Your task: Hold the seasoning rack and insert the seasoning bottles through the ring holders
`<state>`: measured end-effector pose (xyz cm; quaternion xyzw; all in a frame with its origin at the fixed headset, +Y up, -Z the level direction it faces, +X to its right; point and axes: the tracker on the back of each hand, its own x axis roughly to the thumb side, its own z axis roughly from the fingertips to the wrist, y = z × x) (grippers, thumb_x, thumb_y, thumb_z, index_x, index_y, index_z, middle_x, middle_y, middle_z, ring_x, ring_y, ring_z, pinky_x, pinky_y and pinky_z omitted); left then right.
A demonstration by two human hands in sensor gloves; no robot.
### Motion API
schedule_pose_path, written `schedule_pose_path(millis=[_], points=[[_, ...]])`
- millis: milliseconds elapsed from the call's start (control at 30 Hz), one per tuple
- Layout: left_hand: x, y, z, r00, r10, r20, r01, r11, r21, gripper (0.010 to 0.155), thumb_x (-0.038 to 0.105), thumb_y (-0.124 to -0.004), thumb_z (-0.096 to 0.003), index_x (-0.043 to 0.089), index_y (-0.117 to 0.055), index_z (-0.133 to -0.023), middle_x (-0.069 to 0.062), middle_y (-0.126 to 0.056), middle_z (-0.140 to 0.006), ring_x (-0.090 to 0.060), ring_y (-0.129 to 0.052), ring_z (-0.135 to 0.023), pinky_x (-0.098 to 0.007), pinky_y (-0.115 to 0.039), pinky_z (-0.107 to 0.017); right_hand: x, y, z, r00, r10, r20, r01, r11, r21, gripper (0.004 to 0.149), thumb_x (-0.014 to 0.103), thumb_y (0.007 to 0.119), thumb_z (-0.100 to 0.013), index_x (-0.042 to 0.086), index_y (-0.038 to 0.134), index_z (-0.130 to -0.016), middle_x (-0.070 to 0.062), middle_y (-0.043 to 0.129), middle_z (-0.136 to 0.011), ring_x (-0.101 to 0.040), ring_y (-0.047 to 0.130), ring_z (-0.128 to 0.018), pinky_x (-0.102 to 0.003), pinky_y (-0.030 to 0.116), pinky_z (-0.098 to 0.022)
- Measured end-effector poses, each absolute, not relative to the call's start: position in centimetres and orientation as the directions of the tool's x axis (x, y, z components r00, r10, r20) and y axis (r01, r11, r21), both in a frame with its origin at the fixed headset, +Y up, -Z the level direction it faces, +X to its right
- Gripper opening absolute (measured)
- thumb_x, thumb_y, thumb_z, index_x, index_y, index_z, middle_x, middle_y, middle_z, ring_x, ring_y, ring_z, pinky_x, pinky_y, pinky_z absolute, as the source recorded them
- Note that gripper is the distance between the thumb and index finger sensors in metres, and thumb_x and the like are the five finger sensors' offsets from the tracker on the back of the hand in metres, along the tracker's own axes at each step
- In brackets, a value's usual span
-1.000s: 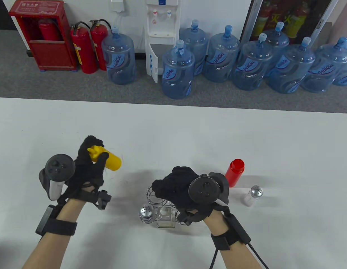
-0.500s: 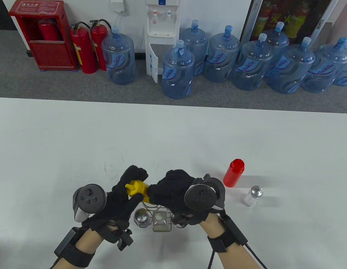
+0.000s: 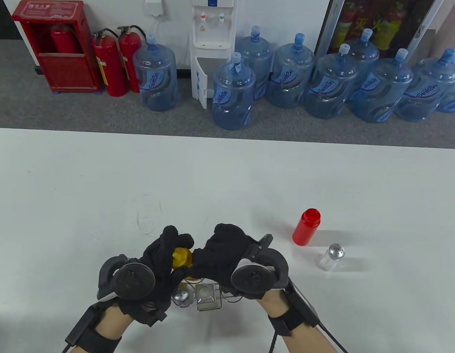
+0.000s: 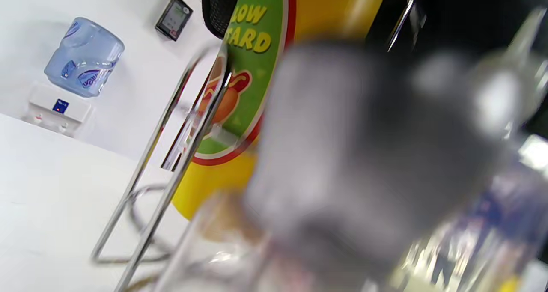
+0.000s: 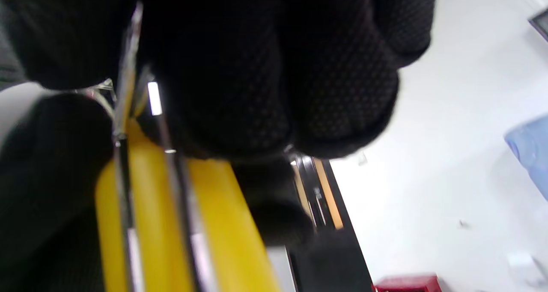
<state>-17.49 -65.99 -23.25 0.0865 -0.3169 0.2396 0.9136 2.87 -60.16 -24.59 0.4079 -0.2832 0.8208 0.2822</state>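
My left hand grips the top of the yellow mustard bottle, which stands upright inside a ring of the wire seasoning rack. My right hand holds the rack's top wires next to the bottle. In the left wrist view the mustard bottle shows behind the rack wires. In the right wrist view my fingers wrap the rack wires over the yellow bottle. A metal-capped shaker and a square glass jar sit in the rack's front.
A red squeeze bottle and a glass salt shaker stand on the white table to the right of the rack. Water jugs and fire extinguishers line the floor beyond the far edge.
My left hand carried the yellow bottle from the left over to the rack, turned it upright and lowered it into a ring. My right hand stayed on the rack.
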Motion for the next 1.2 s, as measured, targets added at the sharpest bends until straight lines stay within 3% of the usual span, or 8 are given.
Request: schedule_pose_path(millis=[100, 167, 367, 600, 800, 933, 1067, 1200], points=[[-16.8, -66.9, -23.4, 0.748, 0.293, 0.595, -0.364, 0.931, 0.0, 0.075, 0.058, -0.036, -0.0443, 0.028, 0.015, -0.091, 0.012, -0.043, -0.105, -0.023, -0.056, -0.109, -0.056, -0.035, -0.082, 2.7, -59.9, -24.2, -0.492, 0.219, 0.843, -0.713, -0.657, -0.245, 0.05, 0.058, 0.082, -0.028, 0.021, 0.106, -0.05, 0.005, 0.109, -0.03, -0.017, 0.106, -0.036, -0.047, 0.075, -0.057], [-16.8, -67.0, -23.5, 0.75, 0.328, 0.575, -0.381, 0.924, -0.03, 0.074, 0.057, -0.04, -0.045, 0.028, 0.005, -0.096, 0.01, -0.044, -0.107, -0.028, -0.043, -0.113, -0.058, -0.028, -0.082, 2.8, -60.3, -24.4, -0.506, 0.224, 0.833, -0.704, -0.665, -0.248, 0.05, 0.059, 0.082, -0.028, 0.021, 0.106, -0.05, 0.006, 0.108, -0.029, -0.016, 0.106, -0.036, -0.046, 0.076, -0.057], [-17.0, -65.6, -22.3, 0.733, 0.335, 0.592, -0.479, 0.872, 0.1, 0.077, 0.066, -0.055, -0.0427, 0.034, -0.021, -0.104, 0.007, -0.02, -0.112, -0.033, -0.02, -0.115, -0.06, -0.017, -0.08, 3.1, -60.6, -24.9, -0.497, 0.279, 0.821, -0.735, -0.639, -0.227, 0.049, 0.058, 0.084, -0.028, 0.022, 0.106, -0.052, 0.007, 0.109, -0.029, -0.016, 0.107, -0.036, -0.047, 0.077, -0.056], [-17.1, -64.9, -21.5, 0.759, 0.366, 0.539, -0.541, 0.814, 0.209, 0.065, 0.064, -0.061, -0.0408, 0.025, -0.059, -0.093, 0.006, -0.047, -0.107, -0.034, -0.038, -0.113, -0.059, -0.031, -0.08, 2.6, -60.4, -23.9, -0.459, 0.304, 0.835, -0.791, -0.568, -0.227, 0.049, 0.057, 0.092, -0.025, 0.017, 0.109, -0.048, 0.007, 0.113, -0.021, -0.016, 0.113, -0.027, -0.048, 0.083, -0.049], [-17.7, -65.1, -21.8, 0.647, 0.535, 0.543, -0.682, 0.725, 0.099, 0.056, 0.056, -0.07, -0.0417, 0.024, -0.071, -0.087, 0.009, -0.059, -0.102, -0.032, -0.046, -0.111, -0.058, -0.036, -0.079, 2.7, -60.7, -23.9, -0.451, 0.34, 0.825, -0.826, -0.509, -0.241, 0.048, 0.056, 0.095, -0.024, 0.016, 0.11, -0.046, 0.005, 0.112, -0.021, -0.017, 0.11, -0.028, -0.047, 0.081, -0.051], [-17.8, -65.3, -21.9, 0.672, 0.514, 0.533, -0.666, 0.734, 0.134, 0.053, 0.058, -0.07, -0.0414, 0.027, -0.076, -0.084, 0.011, -0.065, -0.1, -0.03, -0.054, -0.11, -0.058, -0.042, -0.079, 2.8, -61.1, -24.0, -0.47, 0.343, 0.813, -0.827, -0.493, -0.27, 0.048, 0.057, 0.095, -0.024, 0.017, 0.109, -0.047, 0.007, 0.111, -0.021, -0.016, 0.11, -0.029, -0.047, 0.081, -0.052], [-18.1, -66.2, -22.9, 0.498, 0.742, 0.448, -0.797, 0.596, -0.102, 0.054, 0.056, -0.077, -0.0397, 0.029, -0.074, -0.086, 0.007, -0.059, -0.103, -0.034, -0.046, -0.111, -0.06, -0.037, -0.079, 2.8, -61.1, -23.9, -0.462, 0.344, 0.817, -0.835, -0.479, -0.27, 0.047, 0.055, 0.097, -0.025, 0.017, 0.108, -0.05, 0.006, 0.111, -0.022, -0.016, 0.109, -0.03, -0.047, 0.08, -0.053], [-18.2, -66.2, -22.4, 0.504, 0.715, 0.485, -0.815, 0.58, -0.008, 0.046, 0.052, -0.079, -0.0402, 0.025, -0.082, -0.077, 0.011, -0.074, -0.093, -0.029, -0.065, -0.106, -0.057, -0.049, -0.077, 2.5, -60.9, -23.6, -0.478, 0.315, 0.82, -0.819, -0.496, -0.288, 0.045, 0.052, 0.096, -0.027, 0.019, 0.107, -0.056, 0.006, 0.11, -0.02, -0.016, 0.11, -0.029, -0.047, 0.081, -0.052]])
